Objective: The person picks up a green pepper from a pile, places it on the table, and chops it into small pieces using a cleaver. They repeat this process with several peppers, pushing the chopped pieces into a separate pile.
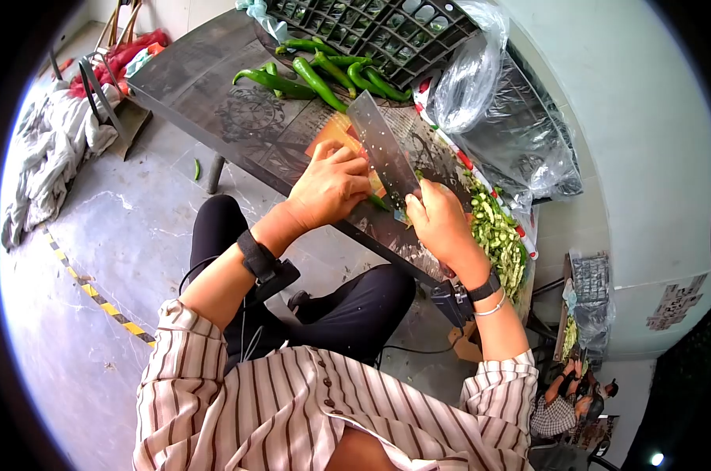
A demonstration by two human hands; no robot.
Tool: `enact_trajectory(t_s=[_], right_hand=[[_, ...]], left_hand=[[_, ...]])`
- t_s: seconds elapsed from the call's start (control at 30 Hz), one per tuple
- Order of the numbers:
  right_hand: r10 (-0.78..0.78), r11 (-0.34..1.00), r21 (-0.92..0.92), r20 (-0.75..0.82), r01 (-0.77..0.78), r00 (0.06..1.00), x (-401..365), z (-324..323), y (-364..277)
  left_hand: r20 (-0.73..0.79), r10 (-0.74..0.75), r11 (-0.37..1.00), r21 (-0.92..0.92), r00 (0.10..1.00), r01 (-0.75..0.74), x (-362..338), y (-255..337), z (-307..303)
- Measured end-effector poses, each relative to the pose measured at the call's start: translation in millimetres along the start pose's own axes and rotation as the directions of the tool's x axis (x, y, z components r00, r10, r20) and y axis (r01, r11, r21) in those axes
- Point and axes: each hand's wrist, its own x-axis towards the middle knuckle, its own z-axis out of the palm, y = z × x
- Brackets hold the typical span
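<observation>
From where I stand, the striped shirt [261, 408] is nearest, and past its rolled sleeves each wrist wears a dark strap with a box on it. The left hand [333, 185] bends over the work, fingers curled under; their tips are hidden, so I can't tell whether they pinch anything or merely press. A green pepper piece [378, 202] peeks out just beside those fingers, on the side toward the right hand [440, 224]. What shows of it slants away from the left fingers, rightward and slightly back toward the body. The left hand is clearly nearer to it. The right fist is wrapped tightly round the handle of a cleaver [383, 145], whose flecked blade slopes up and away to the left, close by the left fingers; whether its edge meets the piece, I can't make out.

To the right, chopped pepper [497, 239] lies heaped along the table [186, 71]. Farther across sit whole green peppers [316, 81], then a black crate [438, 55] and crumpled clear plastic [469, 86].

No brand is legible on any of it. A notice [676, 302] on the wall carries dark print, too small to read. In the distance, other people [558, 414] sit working.
</observation>
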Motion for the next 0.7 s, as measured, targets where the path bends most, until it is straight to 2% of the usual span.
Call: enact_trajectory(t_s=[0.07,0.13,0.2,0.27,0.4,0.53,0.6,0.7], right_hand=[[0.035,0.999,-0.013,0.042,-0.034,0.999,-5.5,-1.4,-2.2],[0.126,0.988,0.079,0.121,-0.136,0.985,-9.3,0.5,-1.6],[0.134,0.987,0.067,0.158,-0.146,0.978,-10.7,1.6,-1.1],[0.073,0.993,0.085,0.134,-0.085,0.988,-12.5,5.2,0.7],[0.128,0.988,0.068,0.141,-0.138,0.982,0.7,14.4,-0.1],[0.045,0.998,0.052,0.028,-0.046,0.999,22.4,21.6,2.7],[0.11,0.987,0.114,0.016,-0.111,0.994,27.4,19.6,6.0],[0.106,0.99,0.092,0.033,-0.108,0.994,14.7,7.0,2.9]], left_hand=[[0.0,-0.005,1.0,-0.003,1.0,0.005,-0.3,-1.4,2.1],[0.016,-0.01,0.999,-0.033,1.0,0.011,-0.5,-1.7,1.3],[0.029,-0.015,0.999,-0.028,0.999,0.016,-1.2,-2.3,0.8],[0.046,-0.016,0.999,-0.027,0.999,0.017,-0.6,-2.4,1.3],[0.039,-0.014,1.0,-0.012,0.999,0.014,-0.3,0.1,1.6],[-0.005,-0.016,1.0,-0.017,1.0,0.016,1.7,0.3,0.6],[0.003,-0.01,1.0,-0.016,1.0,0.01,1.5,-0.6,-0.3],[0.0,-0.018,1.0,-0.017,1.0,0.018,-0.1,-1.8,2.2]])
